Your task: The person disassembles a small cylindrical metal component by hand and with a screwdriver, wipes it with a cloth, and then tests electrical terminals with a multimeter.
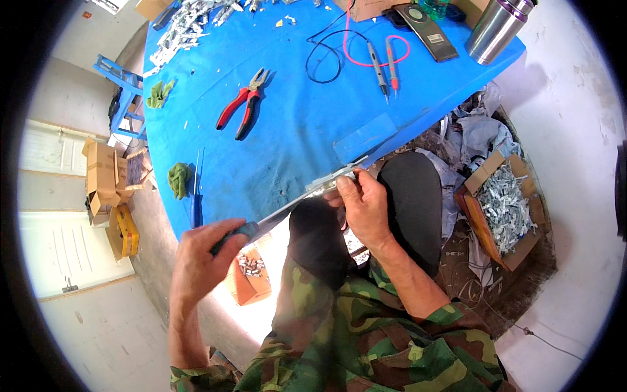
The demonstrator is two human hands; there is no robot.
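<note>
My left hand (206,258) is closed around the blue-grey handle of a long metal-bladed tool (281,213), too blurred to tell its exact kind. The blade slants up to the right, across the table's near edge. At its far end, my right hand (367,206) pinches a small, flat, silvery part (331,181) between thumb and fingers. Blade and part meet or overlap there; whether they touch, I cannot tell. Pliers with red and black handles (242,104) lie on the blue cloth beyond my hands. A thin blue-handled screwdriver (196,199) rests near the left edge.
The blue-covered table (287,144) carries a heap of silvery parts (186,36), green rags (179,180), probe leads (377,68), a dark flat device (428,32) and a steel flask (498,31). A carton of metal scraps (503,209) stands right; another carton (251,281) sits below.
</note>
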